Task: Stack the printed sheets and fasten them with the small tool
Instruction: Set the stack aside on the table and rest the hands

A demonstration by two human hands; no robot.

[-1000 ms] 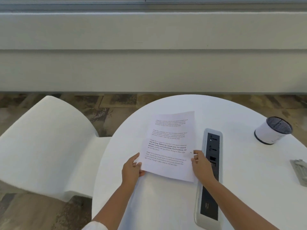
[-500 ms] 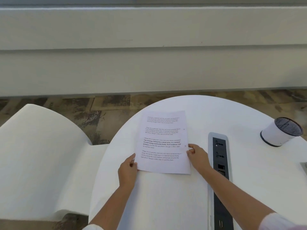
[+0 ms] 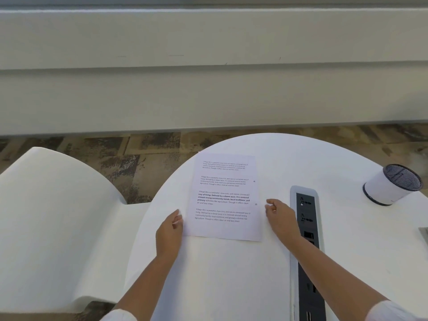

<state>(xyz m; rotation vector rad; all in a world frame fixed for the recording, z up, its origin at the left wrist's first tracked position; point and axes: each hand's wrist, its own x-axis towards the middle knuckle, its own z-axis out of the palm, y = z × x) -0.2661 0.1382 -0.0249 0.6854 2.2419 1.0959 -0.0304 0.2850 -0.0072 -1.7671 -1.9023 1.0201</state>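
The printed sheets (image 3: 225, 198) lie flat on the white round table (image 3: 231, 274), aligned as one stack with several text paragraphs facing up. Two small dark marks sit along their right margin. My left hand (image 3: 170, 235) pinches the stack's lower left edge with its fingertips. My right hand (image 3: 279, 216) rests on the table just off the right edge, fingers loosely curled and holding nothing. A grey metal tool (image 3: 424, 235) is cut off by the right border of the frame, far from both hands.
A grey power-socket strip (image 3: 305, 239) is set into the table right of my right hand. A white cylinder with a dark mesh top (image 3: 393, 185) stands at the far right. A white moulded seat (image 3: 53, 228) is left of the table, and a low wall runs behind.
The sheets went from raised and tilted to lying flat on the table. My right hand has let go of the right edge; the left hand stays on the left edge.
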